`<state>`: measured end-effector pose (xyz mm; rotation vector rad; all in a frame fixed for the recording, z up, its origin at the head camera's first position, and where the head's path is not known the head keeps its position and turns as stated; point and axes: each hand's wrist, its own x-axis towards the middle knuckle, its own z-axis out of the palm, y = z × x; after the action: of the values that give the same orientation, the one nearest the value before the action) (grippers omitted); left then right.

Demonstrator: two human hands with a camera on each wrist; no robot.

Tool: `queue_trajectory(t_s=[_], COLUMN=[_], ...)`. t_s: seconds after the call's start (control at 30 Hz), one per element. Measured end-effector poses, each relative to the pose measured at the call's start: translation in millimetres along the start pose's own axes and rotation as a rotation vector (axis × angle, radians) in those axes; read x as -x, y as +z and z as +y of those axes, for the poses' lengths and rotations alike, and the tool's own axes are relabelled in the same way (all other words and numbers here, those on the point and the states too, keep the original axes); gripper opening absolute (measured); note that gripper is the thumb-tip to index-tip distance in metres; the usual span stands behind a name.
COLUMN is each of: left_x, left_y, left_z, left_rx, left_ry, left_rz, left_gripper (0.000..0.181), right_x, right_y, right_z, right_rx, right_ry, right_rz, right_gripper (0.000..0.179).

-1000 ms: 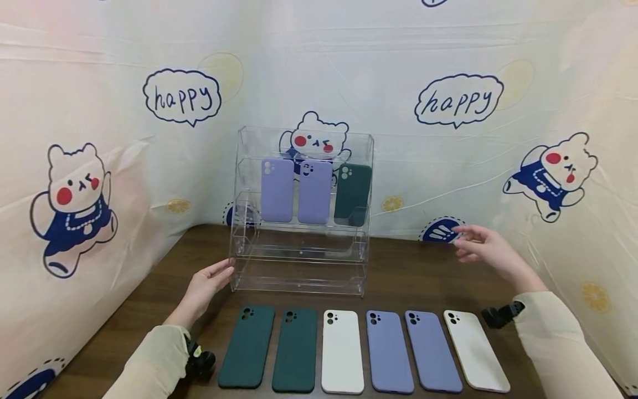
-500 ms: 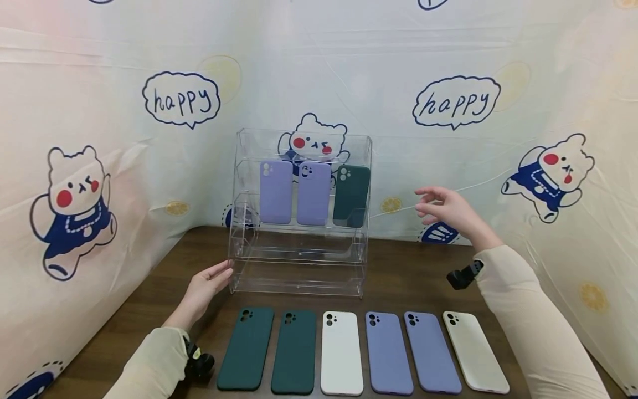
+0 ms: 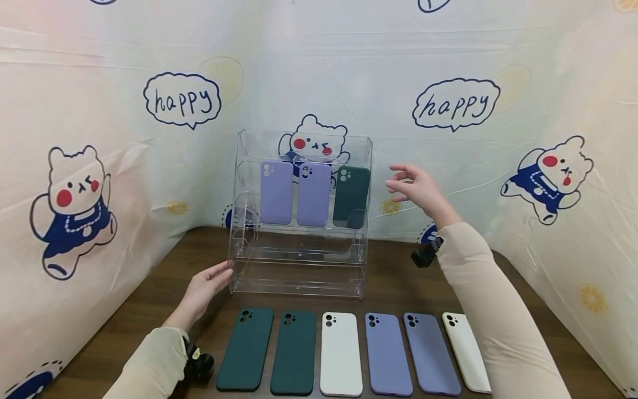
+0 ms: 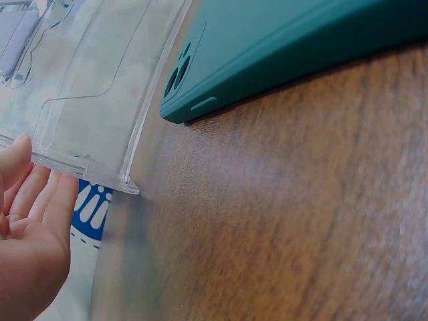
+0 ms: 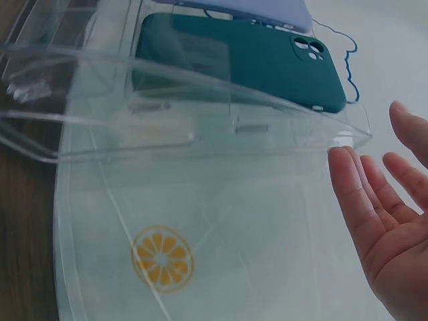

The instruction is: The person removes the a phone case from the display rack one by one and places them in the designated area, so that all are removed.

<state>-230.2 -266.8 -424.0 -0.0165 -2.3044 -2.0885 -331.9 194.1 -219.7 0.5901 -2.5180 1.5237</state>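
Note:
A clear tiered acrylic display stand (image 3: 299,271) stands on the table, with two lilac phone cases (image 3: 276,194) and a dark green phone case (image 3: 351,197) upright on one upper tier. My left hand (image 3: 201,291) holds the stand's lower left side edge; in the left wrist view its thumb lies at the front and its fingers behind the panel. My right hand (image 3: 413,188) is in the air just right of the stand, holding nothing. In the right wrist view its fingertips (image 5: 341,160) appear close to the stand's corner, near the green case.
A front row on the wooden table (image 3: 149,310) has two green phone cases (image 3: 244,349), a white case (image 3: 341,354), two lilac cases (image 3: 389,354) and another white case (image 3: 463,349), partly covered by the right sleeve (image 3: 498,310). Printed cloth (image 3: 319,66) surrounds the table.
My right hand has moved left and upward from the far right towards the stand's upper right side, its sleeve now overlapping the rightmost white case. The left hand and stand stay put.

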Motion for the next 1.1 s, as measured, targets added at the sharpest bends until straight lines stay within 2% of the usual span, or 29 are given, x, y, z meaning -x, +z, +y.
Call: queue_trajectory(t_s=[0.4, 0.6, 0.93, 1.1], left_x=[1.0, 0.4, 0.1, -0.5], left_y=[-0.5, -0.5, 0.3, -0.2], left_z=[0.0, 0.4, 0.8, 1.1], left_rx=[0.007, -0.007, 0.011, 0.009], left_ry=[-0.002, -0.005, -0.012, -0.011], left_rz=[0.007, 0.007, 0.008, 0.007], left_gripper=[0.056, 0.055, 0.054, 0.054], right_x=[-20.5, -23.4, -29.0, -30.1], right_y=[23, 28, 36, 41], right_z=[-8, -9, 1, 1], right_rx=[-0.067, -0.077, -0.071, -0.065], right_ry=[0.007, 0.034, 0.080, 0.077], right_rz=[-0.005, -0.018, -0.016, 0.023], right_gripper=[0.052, 0.050, 0.053, 0.049])
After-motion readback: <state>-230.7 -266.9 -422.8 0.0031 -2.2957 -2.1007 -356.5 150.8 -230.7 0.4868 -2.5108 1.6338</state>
